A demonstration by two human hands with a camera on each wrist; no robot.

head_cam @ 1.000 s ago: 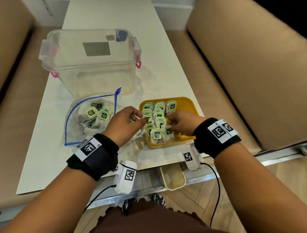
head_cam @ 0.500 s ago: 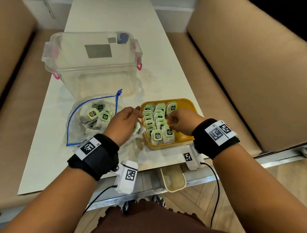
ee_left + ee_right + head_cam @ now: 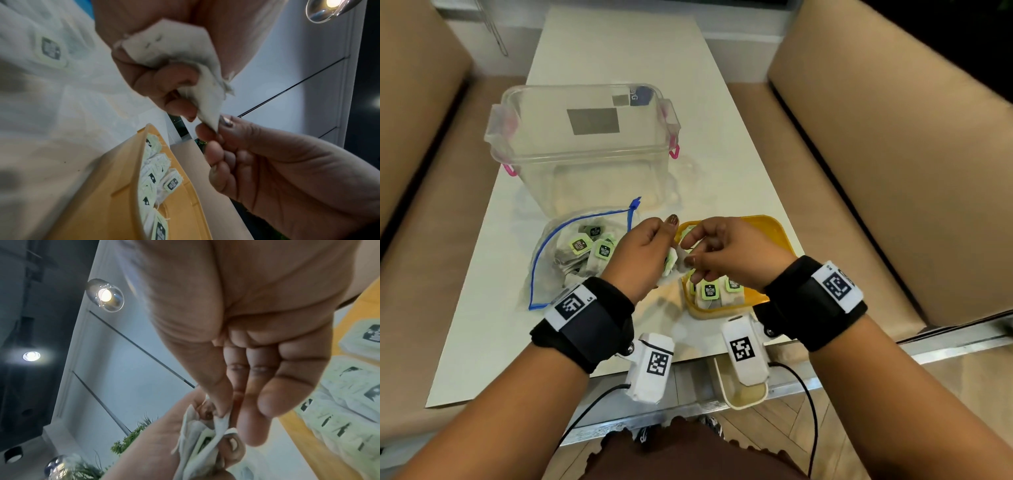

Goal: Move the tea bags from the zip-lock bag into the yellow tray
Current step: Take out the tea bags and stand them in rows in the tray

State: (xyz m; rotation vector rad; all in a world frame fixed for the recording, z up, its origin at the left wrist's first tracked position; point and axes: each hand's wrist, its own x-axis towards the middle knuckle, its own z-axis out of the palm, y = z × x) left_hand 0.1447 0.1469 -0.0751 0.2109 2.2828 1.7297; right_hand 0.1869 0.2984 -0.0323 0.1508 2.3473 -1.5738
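From the head view, my left hand (image 3: 645,255) and right hand (image 3: 726,253) meet above the near-left corner of the yellow tray (image 3: 774,228), with a small bunch of tea bags (image 3: 671,262) passing between them; more tea bags lie in the zip-lock bag (image 3: 582,250) to the left, and a row of them stands in the tray. Behind both sits a clear plastic box (image 3: 585,137) on the table (image 3: 619,44). In the left wrist view my left fingers (image 3: 164,84) curl round the crumpled bunch (image 3: 185,53) while my right thumb and forefinger (image 3: 222,128) pinch one corner. I judge I should peel off a single bag here, so the left must loosen just enough to let one slide free without dragging strings. In the right wrist view the right fingertips (image 3: 224,410) nip that paper edge (image 3: 222,420), other fingers loosely curled, tray (image 3: 308,443) just beneath; I'd then set it upright beside the row.
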